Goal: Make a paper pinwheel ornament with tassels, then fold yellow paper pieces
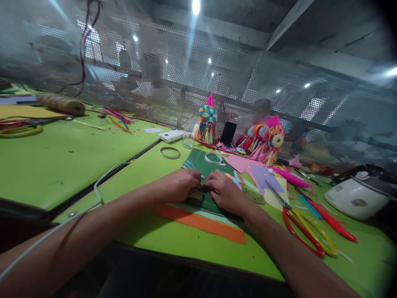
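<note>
My left hand (182, 182) and my right hand (223, 191) meet over a dark green mat (198, 157) near the table's front edge. The fingers of both are closed in a pinch, tip to tip. A thin pale sliver (203, 178) shows between the fingertips, too small to name. Under the left fingers lies a tan flat piece (195, 193), partly hidden. An orange paper strip (201, 223) and a pale green strip rest just in front of the hands. Behind them, a white ring of tape (213, 157) sits on the mat.
Large scissors (299, 225) with red and yellow handles lie at right, beside a red tool (333, 221) and a white appliance (356, 194). Pink and purple papers (266, 178) are scattered there. Tasselled ornaments (207, 124) stand at the back. A white cable (97, 186) crosses the left side.
</note>
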Tool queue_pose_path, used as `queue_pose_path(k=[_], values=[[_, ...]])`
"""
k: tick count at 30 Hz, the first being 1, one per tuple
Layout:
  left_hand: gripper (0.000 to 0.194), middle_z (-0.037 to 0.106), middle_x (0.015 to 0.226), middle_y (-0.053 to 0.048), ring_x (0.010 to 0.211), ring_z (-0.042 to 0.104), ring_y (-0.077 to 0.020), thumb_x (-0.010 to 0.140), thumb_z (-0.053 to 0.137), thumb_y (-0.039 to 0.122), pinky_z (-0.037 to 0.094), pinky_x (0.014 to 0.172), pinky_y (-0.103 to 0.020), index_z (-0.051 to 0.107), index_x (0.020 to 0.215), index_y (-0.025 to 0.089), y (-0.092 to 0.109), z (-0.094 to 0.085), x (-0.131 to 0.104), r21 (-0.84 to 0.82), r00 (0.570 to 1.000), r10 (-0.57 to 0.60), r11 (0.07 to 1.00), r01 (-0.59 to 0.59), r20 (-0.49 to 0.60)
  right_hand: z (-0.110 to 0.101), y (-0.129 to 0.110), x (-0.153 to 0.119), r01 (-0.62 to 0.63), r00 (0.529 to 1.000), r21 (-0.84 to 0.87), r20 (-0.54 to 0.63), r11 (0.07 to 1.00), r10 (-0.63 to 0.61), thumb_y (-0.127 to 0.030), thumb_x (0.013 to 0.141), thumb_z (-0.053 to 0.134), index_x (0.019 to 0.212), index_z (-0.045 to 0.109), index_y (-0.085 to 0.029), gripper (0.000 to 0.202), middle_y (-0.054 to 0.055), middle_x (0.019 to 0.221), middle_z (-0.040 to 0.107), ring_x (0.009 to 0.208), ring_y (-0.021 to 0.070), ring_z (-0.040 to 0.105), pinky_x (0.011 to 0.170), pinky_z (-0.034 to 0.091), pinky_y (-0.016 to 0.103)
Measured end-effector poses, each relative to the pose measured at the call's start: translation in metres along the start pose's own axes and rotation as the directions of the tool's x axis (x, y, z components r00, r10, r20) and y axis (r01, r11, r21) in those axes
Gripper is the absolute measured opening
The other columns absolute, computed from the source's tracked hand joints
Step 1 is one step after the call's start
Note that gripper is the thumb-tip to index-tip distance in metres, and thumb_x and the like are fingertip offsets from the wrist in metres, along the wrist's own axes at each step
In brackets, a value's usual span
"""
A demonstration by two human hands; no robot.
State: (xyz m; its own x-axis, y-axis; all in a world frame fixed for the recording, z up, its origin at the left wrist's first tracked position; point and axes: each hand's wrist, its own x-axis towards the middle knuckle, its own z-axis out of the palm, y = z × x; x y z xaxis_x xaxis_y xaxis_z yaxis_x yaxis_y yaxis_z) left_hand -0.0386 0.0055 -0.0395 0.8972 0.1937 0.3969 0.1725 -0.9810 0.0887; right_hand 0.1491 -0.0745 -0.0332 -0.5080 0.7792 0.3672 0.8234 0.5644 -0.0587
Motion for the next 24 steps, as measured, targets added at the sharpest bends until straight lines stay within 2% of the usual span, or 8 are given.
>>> queue_pose_path(k=[3, 7, 12, 14, 17, 21, 24], values=[[0.036, 0.064, 0.083, -0.004, 0.077, 0.059, -0.0140, 0.065, 0.048, -0.004, 0.045, 0.073, -0.022, 0.070, 0.084, 0.018, -0.002, -0.002, 0.000, -0.048, 0.999, -0.032, 0.998, 0.034, 0.043, 0.002, 0.001, 0.000, -0.011, 1.000, 0.037, -0.025, 0.999, 0.012, -0.005, 0.079, 0.051, 0.087, 0.067, -0.015, 0.020, 0.006, 0.085, 0.059, 0.087, 0.0190, 0.047, 0.078, 0.041, 0.032], [0.043, 0.067, 0.084, -0.002, 0.079, 0.060, -0.0134, 0.061, 0.045, -0.007, 0.045, 0.075, -0.022, 0.072, 0.083, 0.018, -0.004, -0.003, 0.001, -0.101, 0.998, -0.065, 0.993, 0.065, 0.007, 0.002, 0.001, 0.001, -0.021, 0.999, 0.080, -0.047, 0.997, 0.025, -0.007, 0.080, 0.051, 0.087, 0.067, -0.015, 0.019, 0.007, 0.085, 0.059, 0.087, 0.0194, 0.048, 0.077, 0.042, 0.033], [0.036, 0.068, 0.081, -0.001, 0.071, 0.060, -0.0112, 0.065, 0.050, -0.004, 0.046, 0.069, -0.019, 0.073, 0.081, 0.018, -0.006, 0.000, 0.001, -0.178, 0.990, -0.131, 0.977, 0.122, -0.043, -0.006, -0.020, -0.003, -0.007, 0.985, 0.144, -0.170, 0.990, 0.032, -0.007, 0.079, 0.052, 0.088, 0.065, -0.015, 0.017, 0.005, 0.079, 0.056, 0.082, 0.0189, 0.047, 0.075, 0.040, 0.033], [0.031, 0.068, 0.078, -0.002, 0.067, 0.060, -0.0103, 0.066, 0.052, -0.002, 0.045, 0.066, -0.019, 0.074, 0.077, 0.017, -0.007, 0.002, 0.001, -0.213, 0.986, -0.155, 0.967, 0.138, -0.061, -0.007, -0.033, -0.007, 0.019, 0.990, 0.127, -0.143, 0.992, -0.001, -0.007, 0.078, 0.051, 0.088, 0.065, -0.016, 0.019, 0.004, 0.077, 0.054, 0.080, 0.0186, 0.046, 0.074, 0.039, 0.033], [0.033, 0.069, 0.078, -0.003, 0.068, 0.060, -0.0105, 0.065, 0.051, -0.005, 0.046, 0.068, -0.019, 0.074, 0.077, 0.015, -0.009, 0.004, 0.001, -0.256, 0.977, -0.191, 0.953, 0.162, -0.092, -0.006, -0.048, -0.015, 0.035, 0.999, 0.064, -0.030, 0.997, -0.033, -0.006, 0.078, 0.050, 0.089, 0.064, -0.016, 0.020, 0.005, 0.077, 0.054, 0.079, 0.0193, 0.044, 0.072, 0.037, 0.034], [0.031, 0.070, 0.077, -0.004, 0.069, 0.061, -0.0112, 0.066, 0.051, -0.003, 0.047, 0.068, -0.019, 0.075, 0.076, 0.014, -0.011, 0.006, 0.002, -0.295, 0.970, -0.221, 0.938, 0.183, -0.100, -0.004, -0.052, -0.021, 0.029, 0.998, 0.016, 0.063, 0.999, -0.030, -0.007, 0.080, 0.048, 0.091, 0.062, -0.015, 0.019, 0.007, 0.081, 0.054, 0.080, 0.0204, 0.043, 0.071, 0.038, 0.034], [0.030, 0.070, 0.078, -0.003, 0.070, 0.061, -0.0109, 0.067, 0.052, -0.002, 0.047, 0.070, -0.018, 0.075, 0.076, 0.016, -0.011, 0.007, 0.002, -0.284, 0.972, -0.208, 0.944, 0.171, -0.107, -0.002, -0.052, -0.024, 0.002, 0.997, 0.023, 0.078, 1.000, -0.004, -0.007, 0.081, 0.048, 0.091, 0.061, -0.014, 0.018, 0.008, 0.083, 0.054, 0.081, 0.0210, 0.044, 0.069, 0.039, 0.034]])
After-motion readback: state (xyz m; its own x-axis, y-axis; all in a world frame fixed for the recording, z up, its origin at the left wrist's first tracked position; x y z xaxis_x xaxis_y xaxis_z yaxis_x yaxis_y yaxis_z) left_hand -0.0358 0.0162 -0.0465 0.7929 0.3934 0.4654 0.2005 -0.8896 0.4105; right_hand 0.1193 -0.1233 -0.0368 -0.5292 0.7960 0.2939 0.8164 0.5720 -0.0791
